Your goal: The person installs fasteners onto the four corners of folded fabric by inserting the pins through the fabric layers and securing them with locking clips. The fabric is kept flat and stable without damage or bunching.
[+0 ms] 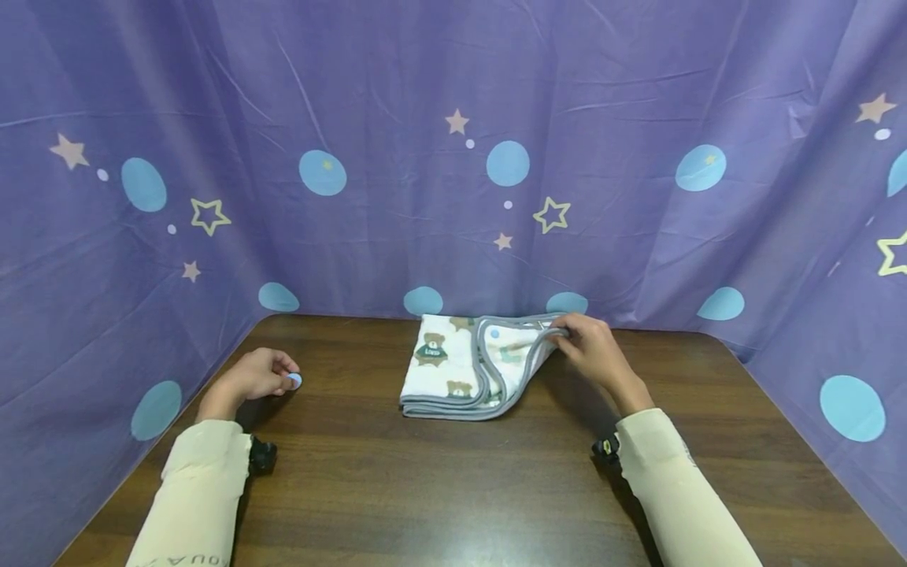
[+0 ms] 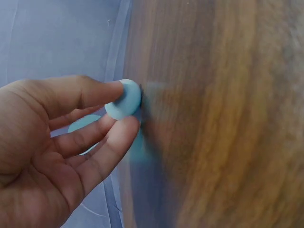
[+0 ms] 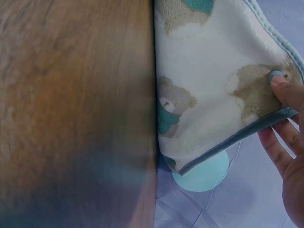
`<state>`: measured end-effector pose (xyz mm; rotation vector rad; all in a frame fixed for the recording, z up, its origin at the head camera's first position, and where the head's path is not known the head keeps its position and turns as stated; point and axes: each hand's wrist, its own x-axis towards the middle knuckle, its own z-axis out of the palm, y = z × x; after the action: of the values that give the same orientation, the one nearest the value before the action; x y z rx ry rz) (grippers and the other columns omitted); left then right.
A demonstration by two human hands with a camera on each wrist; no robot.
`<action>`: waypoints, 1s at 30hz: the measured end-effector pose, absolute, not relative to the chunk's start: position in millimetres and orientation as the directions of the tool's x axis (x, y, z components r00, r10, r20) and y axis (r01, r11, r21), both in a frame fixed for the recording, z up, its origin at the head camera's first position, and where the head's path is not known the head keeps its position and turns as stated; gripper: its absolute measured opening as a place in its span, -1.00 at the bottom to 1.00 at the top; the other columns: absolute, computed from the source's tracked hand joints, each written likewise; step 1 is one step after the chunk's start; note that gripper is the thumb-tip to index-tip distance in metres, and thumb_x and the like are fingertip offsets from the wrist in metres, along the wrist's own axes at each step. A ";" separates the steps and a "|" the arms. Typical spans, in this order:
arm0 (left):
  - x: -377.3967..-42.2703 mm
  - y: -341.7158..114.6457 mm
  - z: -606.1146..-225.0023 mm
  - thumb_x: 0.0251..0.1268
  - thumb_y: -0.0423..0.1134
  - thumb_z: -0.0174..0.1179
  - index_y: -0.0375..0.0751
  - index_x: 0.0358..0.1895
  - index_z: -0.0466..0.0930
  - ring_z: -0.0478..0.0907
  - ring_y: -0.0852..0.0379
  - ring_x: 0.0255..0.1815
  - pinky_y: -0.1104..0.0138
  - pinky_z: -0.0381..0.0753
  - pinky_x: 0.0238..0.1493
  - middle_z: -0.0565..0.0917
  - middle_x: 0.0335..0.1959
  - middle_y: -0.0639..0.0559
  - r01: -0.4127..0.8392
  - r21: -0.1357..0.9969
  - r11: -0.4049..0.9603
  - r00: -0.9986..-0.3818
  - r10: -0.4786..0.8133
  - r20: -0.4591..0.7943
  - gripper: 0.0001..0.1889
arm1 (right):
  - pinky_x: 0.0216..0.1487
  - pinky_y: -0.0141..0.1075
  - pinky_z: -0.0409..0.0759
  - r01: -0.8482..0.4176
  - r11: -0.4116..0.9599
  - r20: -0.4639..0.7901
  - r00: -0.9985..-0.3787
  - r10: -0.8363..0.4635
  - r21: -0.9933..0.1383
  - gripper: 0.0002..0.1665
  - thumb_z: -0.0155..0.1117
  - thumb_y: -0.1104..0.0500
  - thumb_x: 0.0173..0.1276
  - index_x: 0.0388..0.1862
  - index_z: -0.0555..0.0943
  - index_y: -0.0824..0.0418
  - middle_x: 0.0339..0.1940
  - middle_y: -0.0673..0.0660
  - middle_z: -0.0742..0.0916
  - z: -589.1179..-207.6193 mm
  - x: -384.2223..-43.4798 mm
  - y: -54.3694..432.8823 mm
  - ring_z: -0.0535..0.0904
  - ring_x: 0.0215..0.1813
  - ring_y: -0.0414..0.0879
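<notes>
A folded white blanket with brown bear prints and grey edging lies toward the back of the brown table. My right hand grips its right corner and holds that edge raised and folded back. In the right wrist view the thumb presses on the bear-printed side, with the fingers under the trim. A small blue round spot shows on the turned part of the cloth. Off to the left, my left hand pinches a small light blue disc between thumb and fingertips, close over the table.
The wooden table carries the blanket and reaches back to a purple curtain printed with stars and blue circles. That curtain also hangs along both sides. Each wrist wears a small black device, the left one beside the cream sleeve.
</notes>
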<state>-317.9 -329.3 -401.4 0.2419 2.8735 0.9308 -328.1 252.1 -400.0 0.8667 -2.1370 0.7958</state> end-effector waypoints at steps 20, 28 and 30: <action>-324.0 -326.2 -401.3 0.08 -0.37 0.52 -0.39 -0.04 0.73 0.67 -0.03 -0.20 0.20 0.61 -0.23 0.77 -0.24 -0.15 0.190 0.490 0.851 -0.979 0.202 0.029 -0.65 | -0.33 -0.20 0.59 -0.753 0.594 0.760 -0.553 -0.341 -0.282 -0.80 0.53 0.42 0.19 -0.27 0.72 0.21 -0.33 0.04 0.74 -398.9 -327.8 253.1 0.59 -0.34 -0.14; -327.8 -313.9 -401.2 0.27 -0.21 0.44 -0.37 0.04 0.72 0.65 0.10 -0.17 0.22 0.59 -0.13 0.78 -0.16 -0.11 0.191 0.590 0.784 -0.979 0.197 0.055 -0.64 | -0.30 -0.16 0.62 -0.754 0.591 0.759 -0.555 -0.340 -0.287 -0.80 0.55 0.42 0.17 -0.28 0.72 0.22 -0.34 0.05 0.74 -398.9 -327.4 253.4 0.60 -0.32 -0.12; -329.5 -308.4 -401.5 0.34 -0.20 0.40 -0.42 0.08 0.69 0.68 0.09 -0.15 0.23 0.63 -0.08 0.77 -0.12 -0.15 0.192 0.657 0.730 -0.976 0.209 0.053 -0.62 | -0.29 -0.16 0.62 -0.753 0.591 0.758 -0.557 -0.340 -0.289 -0.80 0.54 0.41 0.18 -0.27 0.72 0.21 -0.33 0.04 0.74 -398.8 -327.4 253.8 0.61 -0.32 -0.12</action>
<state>-329.5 -308.4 -401.5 0.3357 2.8984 1.0960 -327.4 253.8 -398.8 0.8629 -2.1569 0.8058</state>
